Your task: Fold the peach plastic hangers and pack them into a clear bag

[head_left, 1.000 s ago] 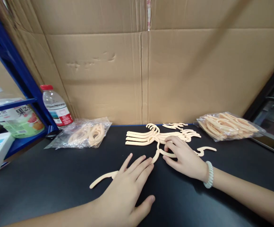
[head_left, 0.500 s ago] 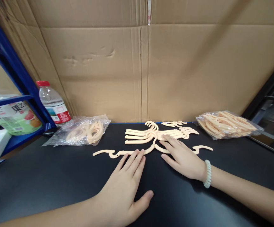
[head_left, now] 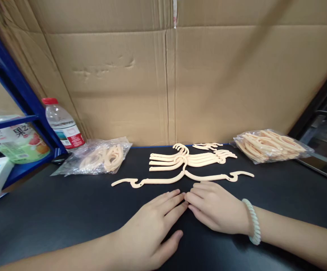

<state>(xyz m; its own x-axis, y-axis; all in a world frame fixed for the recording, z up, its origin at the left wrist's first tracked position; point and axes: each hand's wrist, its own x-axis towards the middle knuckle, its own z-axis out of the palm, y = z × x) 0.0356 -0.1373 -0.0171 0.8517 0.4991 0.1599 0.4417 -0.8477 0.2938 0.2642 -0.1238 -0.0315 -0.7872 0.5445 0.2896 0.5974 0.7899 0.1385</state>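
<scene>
A cream plastic hanger (head_left: 180, 177) lies spread flat on the black table (head_left: 53, 210), its hook pointing away from me. Just behind it sits a stack of the same hangers (head_left: 191, 158). My left hand (head_left: 152, 226) rests flat on the table with fingers apart, a little in front of the lone hanger. My right hand (head_left: 214, 205), with a pale bead bracelet on its wrist, lies flat beside it. The fingertips of both hands meet near the middle. Neither hand holds anything.
A clear bag of hangers (head_left: 98, 158) lies at the back left, another bag (head_left: 267, 145) at the back right. A water bottle (head_left: 63, 124) stands by a blue shelf (head_left: 14, 98). A cardboard wall (head_left: 169, 75) closes the back.
Both hands have let go of the lone hanger and drawn back toward me until their fingertips meet. The hanger, crooked a second ago, now lies straight in front of the stack.
</scene>
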